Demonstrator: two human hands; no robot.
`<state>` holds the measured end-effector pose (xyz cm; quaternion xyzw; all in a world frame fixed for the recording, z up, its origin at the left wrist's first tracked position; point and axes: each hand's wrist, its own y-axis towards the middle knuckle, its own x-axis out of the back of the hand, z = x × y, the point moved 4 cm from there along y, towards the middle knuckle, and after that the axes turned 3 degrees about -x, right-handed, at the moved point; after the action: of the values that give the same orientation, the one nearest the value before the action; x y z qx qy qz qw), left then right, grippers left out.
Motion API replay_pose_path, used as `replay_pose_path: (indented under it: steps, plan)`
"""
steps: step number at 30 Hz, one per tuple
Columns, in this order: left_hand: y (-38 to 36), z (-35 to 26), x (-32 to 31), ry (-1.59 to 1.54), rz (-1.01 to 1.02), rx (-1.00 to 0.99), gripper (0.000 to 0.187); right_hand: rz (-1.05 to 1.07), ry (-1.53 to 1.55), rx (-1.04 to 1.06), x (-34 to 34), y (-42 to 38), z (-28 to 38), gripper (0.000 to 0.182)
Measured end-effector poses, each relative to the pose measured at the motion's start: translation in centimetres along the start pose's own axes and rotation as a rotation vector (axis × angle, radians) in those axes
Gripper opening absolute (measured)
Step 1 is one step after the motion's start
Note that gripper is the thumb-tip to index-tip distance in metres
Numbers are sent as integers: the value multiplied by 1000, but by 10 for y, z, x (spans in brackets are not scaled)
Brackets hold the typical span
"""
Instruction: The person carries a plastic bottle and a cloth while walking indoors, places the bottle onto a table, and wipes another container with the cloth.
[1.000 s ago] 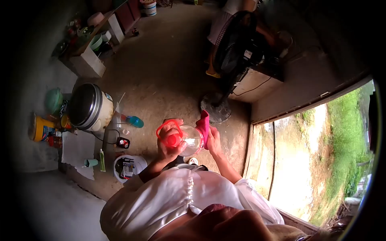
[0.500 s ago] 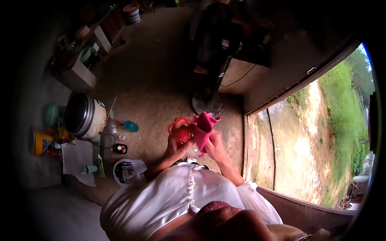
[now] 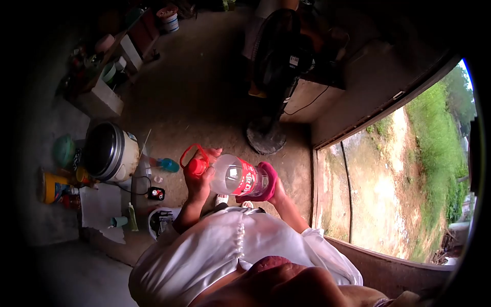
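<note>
A clear plastic bottle [image 3: 225, 174] with a red label, red cap and red carrying loop lies nearly sideways in front of my chest. My left hand [image 3: 198, 185] is closed around its neck, just below the cap at the left end. Around the base, at the right end, a pink cloth [image 3: 267, 183] is pressed against the plastic. My right hand [image 3: 280, 194] grips that cloth from the right; its fingers are largely hidden behind the cloth and bottle.
Beyond my hands a black standing fan [image 3: 279, 56] rises from a round base [image 3: 266, 137]. To the left are a large lidded pot [image 3: 110, 151], a blue bottle [image 3: 169, 165] and a white bucket [image 3: 162, 221] with items inside. A doorway [image 3: 368, 179] opens on the right.
The bottle has turned from cap toward me to lying sideways, cap to the left. My left hand moved left with its neck, and the pink cloth went from bunched up to around the base.
</note>
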<state>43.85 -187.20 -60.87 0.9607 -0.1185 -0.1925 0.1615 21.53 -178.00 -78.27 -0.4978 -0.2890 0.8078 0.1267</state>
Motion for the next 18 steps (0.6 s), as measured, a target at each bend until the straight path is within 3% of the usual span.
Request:
replay_pose_path:
  steps: [2, 5, 9, 14, 16, 18]
  plan:
    - [8, 5, 15, -61, -27, -29, 37, 44, -29, 68, -10, 6, 0, 51]
    - [18, 13, 33, -185, -284, 8, 23, 147, 76, 1, 2, 33, 0, 65]
    - [26, 20, 51, -266, -397, 63, 17, 97, 2, 155, 17, 39, -3, 63]
    - [24, 43, 66, -327, -435, 162, 18, 81, 120, 216, 7, 24, 7, 57]
    - [21, 47, 69, -340, -413, 185, 19, 92, 55, 369, -6, 0, 25, 55]
    - [21, 46, 64, -341, -347, 171, 20, -19, 28, 352, 1, -3, 37, 53]
